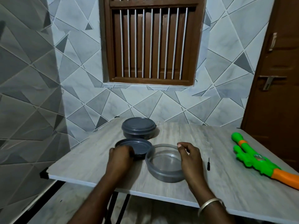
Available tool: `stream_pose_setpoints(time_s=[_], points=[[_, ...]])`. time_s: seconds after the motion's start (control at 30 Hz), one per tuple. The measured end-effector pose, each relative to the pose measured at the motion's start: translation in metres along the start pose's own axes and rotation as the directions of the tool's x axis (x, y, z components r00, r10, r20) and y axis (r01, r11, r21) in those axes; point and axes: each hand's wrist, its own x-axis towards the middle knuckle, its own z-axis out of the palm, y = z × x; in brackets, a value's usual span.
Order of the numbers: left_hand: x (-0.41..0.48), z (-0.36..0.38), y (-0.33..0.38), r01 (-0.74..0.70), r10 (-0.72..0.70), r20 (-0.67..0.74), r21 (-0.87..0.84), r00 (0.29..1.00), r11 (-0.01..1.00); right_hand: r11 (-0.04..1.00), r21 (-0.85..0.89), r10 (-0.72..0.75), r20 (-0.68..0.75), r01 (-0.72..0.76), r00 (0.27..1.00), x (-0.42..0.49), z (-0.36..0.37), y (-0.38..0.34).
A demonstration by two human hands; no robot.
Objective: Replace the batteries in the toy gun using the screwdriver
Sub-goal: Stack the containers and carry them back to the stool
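Observation:
A green and orange toy gun [257,160] lies at the right edge of the table. A small black screwdriver [208,164] lies between it and an open grey round container [163,164], which looks empty. My right hand [191,157] curls around that container's right rim. My left hand [120,156] grips a grey lid [137,147], held tilted just left of the open container. A second grey container [138,127] with its lid on stands behind. No batteries are visible.
The grey wood-grain table [80,160] stands against a tiled wall, its left corner and front edge near my arms. A brown barred window is above, a brown door [275,78] at the right.

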Motion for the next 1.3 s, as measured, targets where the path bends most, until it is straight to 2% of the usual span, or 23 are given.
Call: stream_pose_setpoints(time_s=[0.1,0.17,0.27,0.33,0.37,0.43,0.5,0.57,0.63,0.67,0.73,0.83,0.9,0.97,1.03,1.1,1.2,1.3], points=[[0.005,-0.021,0.008,-0.084,0.095,-0.172,0.074,0.980,0.994,0.999,0.035,0.007,-0.011,-0.007,1.000,0.003,-0.002,-0.002],[0.008,-0.037,0.019,-0.102,0.113,-0.242,0.058,0.964,0.993,0.999,0.044,0.018,-0.017,-0.018,1.000,0.004,-0.002,-0.002],[0.007,-0.062,0.040,-0.153,0.082,-0.398,-0.150,0.914,0.977,0.997,0.075,0.025,-0.037,-0.023,0.999,0.006,0.000,-0.001],[0.001,-0.080,0.061,-0.231,0.028,-0.491,-0.358,0.871,0.905,0.994,0.108,0.032,-0.052,-0.026,0.998,0.007,-0.001,-0.002],[0.000,-0.085,0.071,-0.246,-0.037,-0.495,-0.493,0.868,0.834,0.991,0.130,0.040,-0.052,-0.033,0.998,0.007,-0.002,-0.004],[0.006,-0.083,0.083,-0.184,-0.225,-0.381,-0.783,0.897,0.594,0.984,0.171,0.057,-0.035,-0.050,0.998,0.006,-0.003,-0.006],[0.015,-0.067,0.089,-0.028,-0.352,-0.132,-0.958,0.927,0.287,0.974,0.215,0.074,-0.006,-0.071,0.997,0.003,-0.002,-0.008],[0.016,-0.050,0.096,0.153,-0.368,0.119,-0.986,0.922,0.064,0.963,0.247,0.106,0.014,-0.106,0.994,0.003,0.000,-0.007],[0.009,-0.035,0.104,0.261,-0.380,0.255,-0.965,0.889,-0.038,0.950,0.273,0.150,0.029,-0.152,0.988,0.003,0.004,-0.006],[0.006,-0.027,0.107,0.284,-0.403,0.274,-0.958,0.873,-0.036,0.948,0.269,0.167,0.030,-0.169,0.985,0.003,0.005,-0.005],[0.002,-0.012,0.109,0.287,-0.469,0.226,-0.956,0.854,0.060,0.953,0.246,0.176,0.020,-0.176,0.984,0.001,0.007,-0.002],[0.000,0.001,0.111,0.230,-0.487,0.044,-0.916,0.872,0.329,0.974,0.188,0.134,-0.025,-0.127,0.991,0.000,0.005,0.005],[-0.002,0.004,0.114,0.188,-0.424,-0.056,-0.838,0.904,0.512,0.982,0.140,0.129,-0.033,-0.124,0.991,0.002,0.002,0.008],[-0.002,0.005,0.118,0.186,-0.369,-0.094,-0.734,0.925,0.654,0.985,0.104,0.143,-0.019,-0.140,0.990,0.006,0.000,0.013],[0.001,0.006,0.115,0.211,-0.347,-0.098,-0.631,0.933,0.746,0.984,0.073,0.163,0.002,-0.163,0.987,0.007,0.000,0.015],[0.005,0.010,0.109,0.261,-0.348,-0.019,-0.625,0.937,0.736,0.983,0.041,0.177,0.019,-0.178,0.984,0.011,0.001,0.017],[0.007,0.015,0.102,0.312,-0.316,0.128,-0.697,0.940,0.645,0.982,-0.017,0.188,0.037,-0.187,0.982,0.015,0.005,0.018],[0.007,0.019,0.097,0.339,-0.320,0.167,-0.711,0.933,0.617,0.979,-0.044,0.201,0.044,-0.199,0.979,0.019,0.009,0.024]])
